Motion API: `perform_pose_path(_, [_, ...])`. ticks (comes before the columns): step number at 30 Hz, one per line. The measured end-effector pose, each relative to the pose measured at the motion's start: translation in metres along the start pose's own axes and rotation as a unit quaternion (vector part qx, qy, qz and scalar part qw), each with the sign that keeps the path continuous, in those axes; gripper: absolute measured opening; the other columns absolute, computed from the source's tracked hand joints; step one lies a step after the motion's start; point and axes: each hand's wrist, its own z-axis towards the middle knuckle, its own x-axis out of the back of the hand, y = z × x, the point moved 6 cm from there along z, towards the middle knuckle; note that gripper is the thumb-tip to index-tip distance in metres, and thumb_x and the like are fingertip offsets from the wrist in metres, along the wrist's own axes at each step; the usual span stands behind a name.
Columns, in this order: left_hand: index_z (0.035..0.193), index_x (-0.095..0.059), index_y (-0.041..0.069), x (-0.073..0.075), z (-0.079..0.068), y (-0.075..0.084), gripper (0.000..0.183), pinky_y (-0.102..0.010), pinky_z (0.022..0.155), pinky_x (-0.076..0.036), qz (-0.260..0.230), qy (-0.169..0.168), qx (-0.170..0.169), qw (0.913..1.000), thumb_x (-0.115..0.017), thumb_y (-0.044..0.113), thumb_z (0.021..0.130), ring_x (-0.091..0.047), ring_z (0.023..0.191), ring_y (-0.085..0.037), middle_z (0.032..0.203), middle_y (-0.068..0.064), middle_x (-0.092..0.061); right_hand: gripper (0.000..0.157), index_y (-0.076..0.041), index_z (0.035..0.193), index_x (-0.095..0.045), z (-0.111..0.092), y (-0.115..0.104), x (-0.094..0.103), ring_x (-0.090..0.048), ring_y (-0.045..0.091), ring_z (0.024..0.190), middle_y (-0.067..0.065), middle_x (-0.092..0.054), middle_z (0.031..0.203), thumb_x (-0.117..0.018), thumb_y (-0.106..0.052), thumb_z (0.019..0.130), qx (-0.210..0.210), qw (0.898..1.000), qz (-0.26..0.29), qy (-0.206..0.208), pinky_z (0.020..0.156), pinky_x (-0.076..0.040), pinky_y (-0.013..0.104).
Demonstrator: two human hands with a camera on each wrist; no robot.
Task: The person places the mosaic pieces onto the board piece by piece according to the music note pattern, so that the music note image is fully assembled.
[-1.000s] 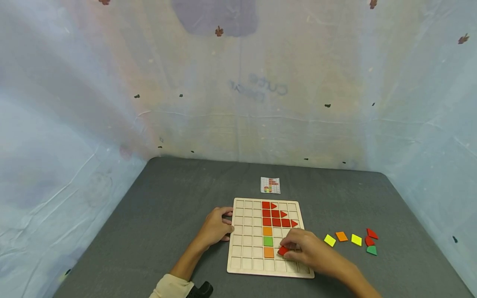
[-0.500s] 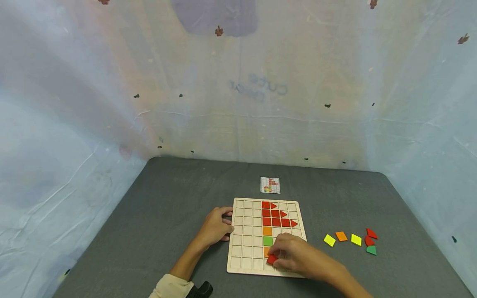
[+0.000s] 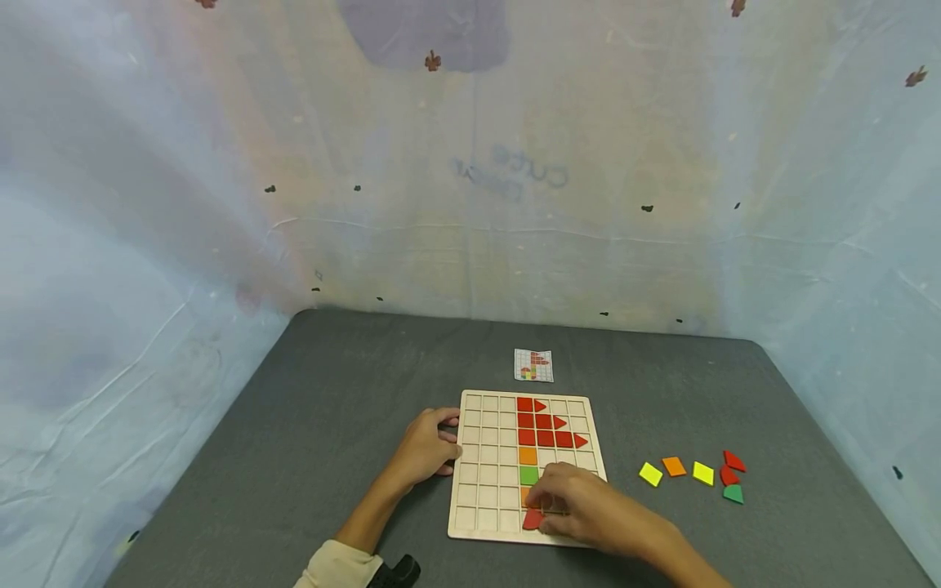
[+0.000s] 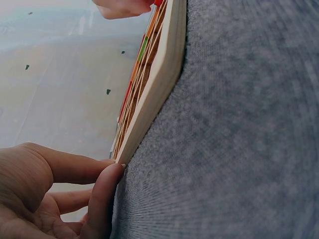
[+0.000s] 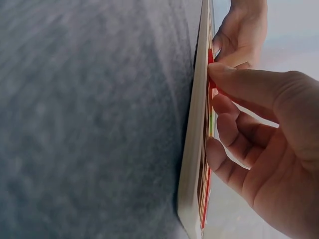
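A wooden grid board [image 3: 488, 476] lies on the dark table, with red squares and triangles, orange squares and a green square set in its cells. My left hand [image 3: 422, 447] rests against the board's left edge; in the left wrist view, the thumb and straight forefinger touch that edge. Over the lower part of the board, my right hand [image 3: 588, 508] pinches a red quarter-circle tile [image 3: 532, 519] at a bottom-row cell below the lower orange square. In the right wrist view, the thumb presses the red tile [image 5: 211, 74], while the forefinger is mostly hidden behind it.
A small printed pattern card [image 3: 533, 366] lies beyond the board. Loose to the right are two yellow tiles [image 3: 650, 474], an orange tile [image 3: 673, 467], two red tiles [image 3: 733, 461] and a green tile [image 3: 733, 493]. A pale sheet [image 3: 470, 269] rises behind the table.
My right hand has carried the red tile left and down across the board to the bottom row, beneath the lower orange square. My left hand stays at the board's edge.
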Motion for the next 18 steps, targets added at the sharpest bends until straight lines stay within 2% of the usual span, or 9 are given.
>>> perform_pose_path(5, [0.144,-0.061,-0.003,-0.0002,0.0,0.0004,0.063,-0.034,0.056,-0.063,0.004,0.003,-0.001,1.0,-0.074,-0.006,0.082,-0.064,0.1,-0.024,0.128,-0.018,-0.058,0.009,-0.024,0.104,-0.078,-0.0027,0.0023,0.0013,-0.055,-0.003,0.093,-0.018,-0.062,0.101,-0.081,-0.023,0.096,0.005,1.0,0.007,0.007,0.08,-0.054,0.022])
perform_pose_path(10, [0.144,-0.061,-0.003,-0.0002,-0.0004,0.001,0.063,-0.034,0.056,-0.063,0.008,0.006,-0.001,1.0,-0.075,-0.006,0.083,-0.064,0.1,-0.024,0.128,-0.018,-0.058,0.013,-0.025,0.105,-0.079,-0.0026,0.0024,0.001,-0.056,-0.003,0.096,-0.018,-0.063,0.104,-0.08,-0.016,0.096,0.009,1.0,0.005,0.01,0.082,-0.055,0.022])
perform_pose_path(18, [0.144,-0.061,-0.003,0.0001,-0.0006,0.0012,0.063,-0.034,0.056,-0.063,0.004,0.003,0.001,1.0,-0.075,-0.006,0.082,-0.064,0.1,-0.024,0.128,-0.018,-0.058,0.013,-0.027,0.105,-0.077,0.0001,0.0013,0.0015,-0.056,-0.003,0.093,-0.018,-0.063,0.101,-0.08,-0.017,0.095,0.004,1.0,-0.003,0.02,0.079,-0.053,0.022])
